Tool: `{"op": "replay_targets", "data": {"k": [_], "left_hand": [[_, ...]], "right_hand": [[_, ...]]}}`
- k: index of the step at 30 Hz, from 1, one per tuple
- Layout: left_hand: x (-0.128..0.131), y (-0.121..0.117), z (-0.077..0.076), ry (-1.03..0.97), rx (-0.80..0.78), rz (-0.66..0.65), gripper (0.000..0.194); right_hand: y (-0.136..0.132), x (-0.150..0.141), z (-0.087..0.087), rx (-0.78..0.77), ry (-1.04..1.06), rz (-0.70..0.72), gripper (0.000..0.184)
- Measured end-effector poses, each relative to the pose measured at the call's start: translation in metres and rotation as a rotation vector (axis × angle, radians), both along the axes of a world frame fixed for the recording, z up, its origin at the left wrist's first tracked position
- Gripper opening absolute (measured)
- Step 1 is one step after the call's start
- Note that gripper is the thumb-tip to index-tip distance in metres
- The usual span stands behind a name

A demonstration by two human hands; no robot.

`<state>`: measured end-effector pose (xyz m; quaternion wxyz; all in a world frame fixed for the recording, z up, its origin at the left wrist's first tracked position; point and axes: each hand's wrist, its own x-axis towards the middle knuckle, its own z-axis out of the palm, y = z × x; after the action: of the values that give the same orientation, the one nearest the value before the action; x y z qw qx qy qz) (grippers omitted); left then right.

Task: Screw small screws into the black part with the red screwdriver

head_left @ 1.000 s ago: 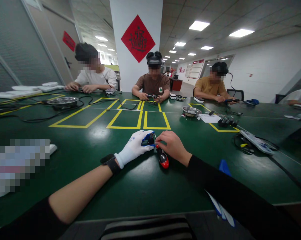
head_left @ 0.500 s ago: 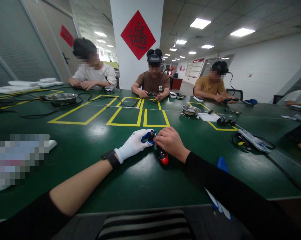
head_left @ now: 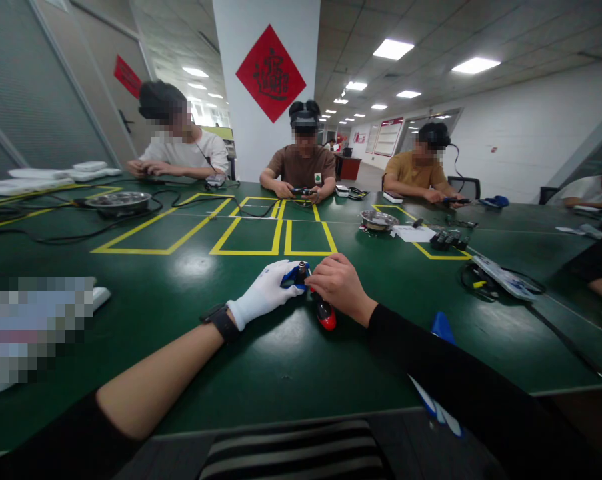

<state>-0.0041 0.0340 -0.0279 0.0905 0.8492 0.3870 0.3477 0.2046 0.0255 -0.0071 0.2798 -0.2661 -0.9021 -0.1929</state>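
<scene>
My left hand (head_left: 265,293) wears a white glove with blue on the palm and fingers. It is closed around a small dark part with a silver, round top (head_left: 301,269). My bare right hand (head_left: 338,287) is right beside it, thumb and fingertips pinched together against the part's right side. What those fingertips hold is hidden. Under the right hand, a screwdriver with a black and red handle (head_left: 325,313) points its red end toward me; its front end is covered by the fingers. A blue and white glove (head_left: 443,327) lies partly behind my right forearm, at the table edge.
Yellow tape outlines (head_left: 245,253) mark the green table (head_left: 221,373). A metal bowl (head_left: 379,220), a paper sheet (head_left: 413,233) and several black parts (head_left: 448,240) are right of centre. A white power strip (head_left: 503,277) with cables lies farther right. Another bowl (head_left: 118,202) stands left. Several people sit opposite.
Both hands stay together at the dark part. My right fingers have closed in against it and shifted slightly up, covering more of the screwdriver's front. The view has tilted and turned slightly.
</scene>
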Motion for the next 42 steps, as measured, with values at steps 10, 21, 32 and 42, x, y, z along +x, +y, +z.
{"op": "replay_targets", "data": {"k": [10, 21, 32, 42], "left_hand": [[0.001, -0.002, 0.001, 0.014, -0.007, 0.006, 0.039], [-0.001, 0.003, -0.008, -0.030, 0.059, -0.006, 0.053], [-0.002, 0.000, -0.007, 0.009, 0.063, 0.023, 0.058], [0.000, -0.002, -0.004, 0.039, 0.035, 0.040, 0.060]], "right_hand": [[0.003, -0.003, 0.000, -0.343, 0.478, 0.014, 0.009], [0.004, 0.018, 0.010, -0.660, -0.044, 0.222, 0.037], [-0.022, 0.001, 0.023, -0.486, -0.302, 0.108, 0.025], [-0.020, 0.008, 0.023, -0.450, 0.103, 0.182, 0.009]]}}
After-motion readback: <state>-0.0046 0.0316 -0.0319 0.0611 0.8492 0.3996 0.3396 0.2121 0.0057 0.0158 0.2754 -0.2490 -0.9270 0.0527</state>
